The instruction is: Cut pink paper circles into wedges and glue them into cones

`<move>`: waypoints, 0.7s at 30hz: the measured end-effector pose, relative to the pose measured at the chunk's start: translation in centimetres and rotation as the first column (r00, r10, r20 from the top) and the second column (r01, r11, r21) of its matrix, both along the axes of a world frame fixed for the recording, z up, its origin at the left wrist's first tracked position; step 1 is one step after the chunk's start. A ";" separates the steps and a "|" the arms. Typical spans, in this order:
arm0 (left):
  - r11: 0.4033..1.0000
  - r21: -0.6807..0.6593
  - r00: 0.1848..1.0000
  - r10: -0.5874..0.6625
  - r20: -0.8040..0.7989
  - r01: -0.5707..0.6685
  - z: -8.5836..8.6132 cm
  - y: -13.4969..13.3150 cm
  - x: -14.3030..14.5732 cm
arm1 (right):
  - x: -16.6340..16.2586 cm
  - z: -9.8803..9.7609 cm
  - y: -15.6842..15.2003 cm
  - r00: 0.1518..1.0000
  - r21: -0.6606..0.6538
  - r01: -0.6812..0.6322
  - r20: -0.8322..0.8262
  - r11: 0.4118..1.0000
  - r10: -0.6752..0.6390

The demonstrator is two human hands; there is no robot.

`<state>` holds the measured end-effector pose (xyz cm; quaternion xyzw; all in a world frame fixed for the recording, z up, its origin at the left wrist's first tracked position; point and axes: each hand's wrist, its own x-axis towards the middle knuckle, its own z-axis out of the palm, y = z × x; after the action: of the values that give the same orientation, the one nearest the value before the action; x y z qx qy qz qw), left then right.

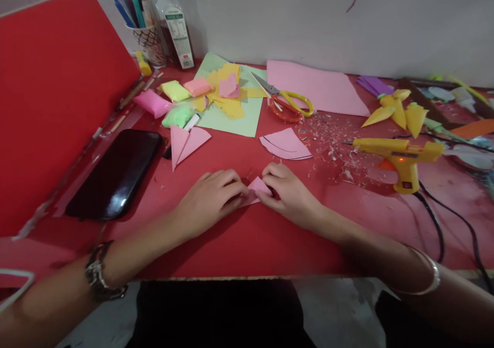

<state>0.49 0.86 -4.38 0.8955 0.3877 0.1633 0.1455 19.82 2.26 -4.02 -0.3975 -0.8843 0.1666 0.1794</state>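
Note:
A small piece of pink paper [260, 185] lies low over the red table between my two hands, its upper corner pointing away from me. My left hand [214, 196] has its curled fingers on the left end of the paper. On the right end, my right hand [287, 191] pinches the paper between thumb and bent fingers. Part of the paper is hidden under the fingers. Just beyond my hands lies a pink paper wedge [287, 143] with curved black lines. Two folded pink paper pieces [189, 144] rest beyond my left hand.
A yellow glue gun [403, 157] with a lit orange light stands at right, its cord trailing forward. Scissors [283, 98], green paper [231, 121], a pink sheet [316, 88] and yellow paper cones [399, 114] lie behind. A black phone [116, 173] is at left. Scraps [339, 147] litter the table.

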 end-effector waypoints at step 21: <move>0.960 -0.106 0.955 -0.271 -0.122 0.259 0.7 2.1 -1.8 | -0.5 0.5 -1.1 0.967 0.055 0.206 0.140 0.977 -0.212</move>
<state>-1.30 2.95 -3.71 0.9410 0.2798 0.0639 0.1790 19.37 1.19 -3.56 -0.4960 -0.8513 0.0998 0.1391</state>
